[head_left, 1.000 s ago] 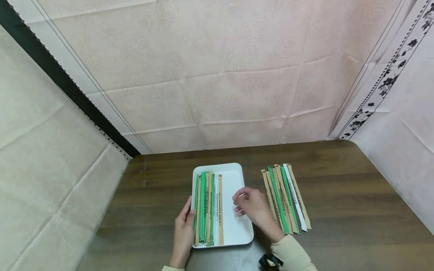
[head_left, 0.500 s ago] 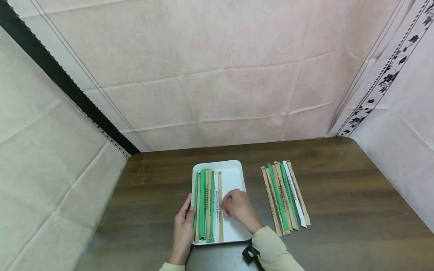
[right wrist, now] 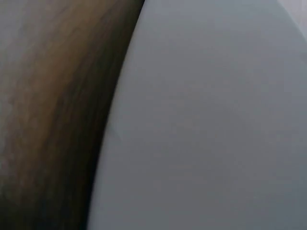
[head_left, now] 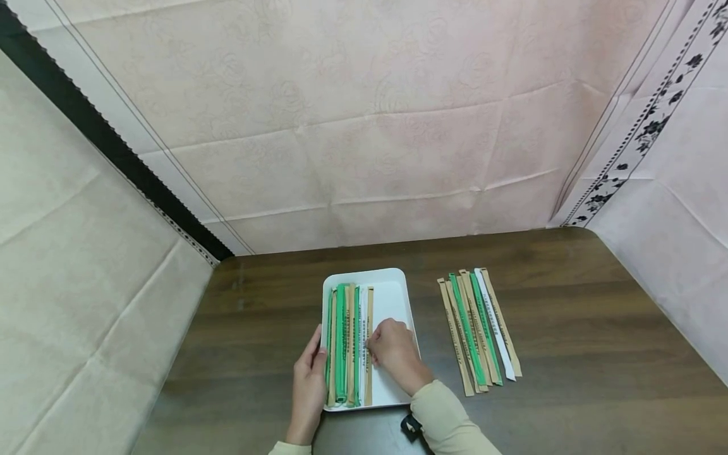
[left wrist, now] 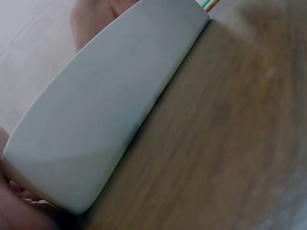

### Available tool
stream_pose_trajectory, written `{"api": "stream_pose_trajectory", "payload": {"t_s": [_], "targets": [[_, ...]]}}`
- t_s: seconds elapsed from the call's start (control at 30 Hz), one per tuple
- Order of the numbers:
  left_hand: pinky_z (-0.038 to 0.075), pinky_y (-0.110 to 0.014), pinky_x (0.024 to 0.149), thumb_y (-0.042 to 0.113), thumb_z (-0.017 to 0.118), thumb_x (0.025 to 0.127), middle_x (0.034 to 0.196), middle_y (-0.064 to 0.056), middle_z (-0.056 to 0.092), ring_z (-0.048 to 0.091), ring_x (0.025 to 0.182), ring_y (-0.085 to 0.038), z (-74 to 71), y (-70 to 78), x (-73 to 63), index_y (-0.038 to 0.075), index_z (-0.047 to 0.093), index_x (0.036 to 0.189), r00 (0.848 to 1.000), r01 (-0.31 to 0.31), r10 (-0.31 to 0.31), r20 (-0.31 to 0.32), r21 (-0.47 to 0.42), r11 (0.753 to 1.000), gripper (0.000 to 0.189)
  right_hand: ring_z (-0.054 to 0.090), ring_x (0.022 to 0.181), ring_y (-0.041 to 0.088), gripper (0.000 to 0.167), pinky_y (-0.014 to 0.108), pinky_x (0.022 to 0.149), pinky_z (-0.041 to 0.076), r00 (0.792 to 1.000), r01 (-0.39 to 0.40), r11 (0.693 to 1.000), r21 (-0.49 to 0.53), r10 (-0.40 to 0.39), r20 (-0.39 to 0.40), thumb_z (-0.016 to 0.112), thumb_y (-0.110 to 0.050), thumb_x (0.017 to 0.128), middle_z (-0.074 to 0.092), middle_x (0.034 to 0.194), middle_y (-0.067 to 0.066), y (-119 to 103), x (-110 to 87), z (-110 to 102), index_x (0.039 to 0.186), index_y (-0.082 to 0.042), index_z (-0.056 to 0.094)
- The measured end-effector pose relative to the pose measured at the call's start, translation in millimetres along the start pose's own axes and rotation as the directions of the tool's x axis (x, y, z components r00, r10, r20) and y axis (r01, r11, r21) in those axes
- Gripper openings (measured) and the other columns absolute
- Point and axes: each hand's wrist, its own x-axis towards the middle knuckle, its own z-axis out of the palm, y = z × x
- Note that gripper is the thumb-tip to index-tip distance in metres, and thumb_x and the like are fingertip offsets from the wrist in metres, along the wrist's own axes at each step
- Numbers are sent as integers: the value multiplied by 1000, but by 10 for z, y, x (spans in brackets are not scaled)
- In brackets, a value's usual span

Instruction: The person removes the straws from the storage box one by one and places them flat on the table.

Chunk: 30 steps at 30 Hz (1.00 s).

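A white tray [head_left: 392, 287] stands on the wooden table, with long thin printed packets in green, brown and white side by side along its left part. My left hand [head_left: 307, 388] grips the tray's left edge, thumb over the rim. In the left wrist view the tray's outer wall [left wrist: 110, 96] fills the middle, with finger skin at its upper edge. Over the tray, my right hand [head_left: 395, 354] has its fingers curled at the rightmost brown packet [head_left: 369, 385], pinching its middle; the fingertips are partly hidden. The right wrist view shows only tray surface [right wrist: 201, 120] and table.
Right of the tray, a slanted row of several more green, brown and white packets [head_left: 480, 332] lies on the table [head_left: 580, 328]. Cloth hangings [head_left: 364, 158] stand behind the table and along both sides.
My right hand has moved left across the tray to the rightmost brown packet, and its fingers have closed there. That packet has tilted slightly. The left hand stays on the tray.
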Motion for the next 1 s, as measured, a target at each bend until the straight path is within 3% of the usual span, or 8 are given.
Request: {"api": "stream_pose_trajectory", "payload": {"t_s": [0.23,0.6,0.83,1.0], "targets": [[42,-10,95,4,44,112,163,-8,47,45,145,-25,2,-9,-4,11,42,162,1000,6,-6,-5,13,1000,51,58,47,14,34,37,73,55,1000,-9,1000,1,9,14,69,0,89,54,41,-6,-9,-6,19,58,-13,68],[41,-9,96,8,44,113,165,-5,44,42,148,-23,2,20,-2,14,40,164,1000,4,-4,11,0,1000,51,60,40,9,25,25,51,47,998,-60,991,120,55,38,66,3,87,63,48,-1,10,17,-18,67,-10,70],[41,-9,97,8,44,113,165,-6,44,43,148,-24,-9,28,2,13,41,163,1000,-2,3,6,-9,1000,51,62,44,10,15,24,48,50,997,-62,968,243,49,61,66,2,89,65,55,3,13,-15,-235,77,-4,72],[41,-19,107,8,45,113,165,-5,44,40,150,-24,-6,23,-6,14,41,163,1000,11,-11,2,17,1000,51,64,53,12,9,31,54,57,992,-103,918,382,65,110,66,1,91,68,67,7,109,-82,-539,88,0,75]]}}
